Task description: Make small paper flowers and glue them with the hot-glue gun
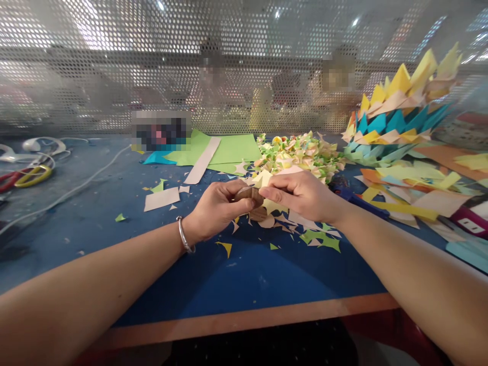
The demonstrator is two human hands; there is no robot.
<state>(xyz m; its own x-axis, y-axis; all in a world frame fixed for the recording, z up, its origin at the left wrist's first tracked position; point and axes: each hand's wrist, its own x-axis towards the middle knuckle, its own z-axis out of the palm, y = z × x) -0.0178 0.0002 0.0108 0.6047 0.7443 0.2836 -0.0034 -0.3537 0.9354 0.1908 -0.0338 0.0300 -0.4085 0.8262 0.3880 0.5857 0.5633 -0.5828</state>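
Over the middle of the table, my left hand [219,208] pinches a small curved brown piece that looks like cardboard [250,194] between thumb and fingers. My right hand [301,193] meets it from the other side, thumb tip on its right edge and fingers curled behind, partly hidden. Pale yellow paper [263,178] shows just behind the fingertips; whether it is held or lying there I cannot tell. Under both hands lie paper scraps [280,221] in pink, yellow and green, and a round brown piece [259,213].
Behind my hands are a heap of small folded paper pieces [301,152], green sheets [236,147] and a pink strip [204,160]. A tiered folded-paper model [396,122] stands at right, near loose strips [419,193]. Scissors [34,175] and a white cable [76,185] lie left. A perforated metal screen [171,76] closes the back.
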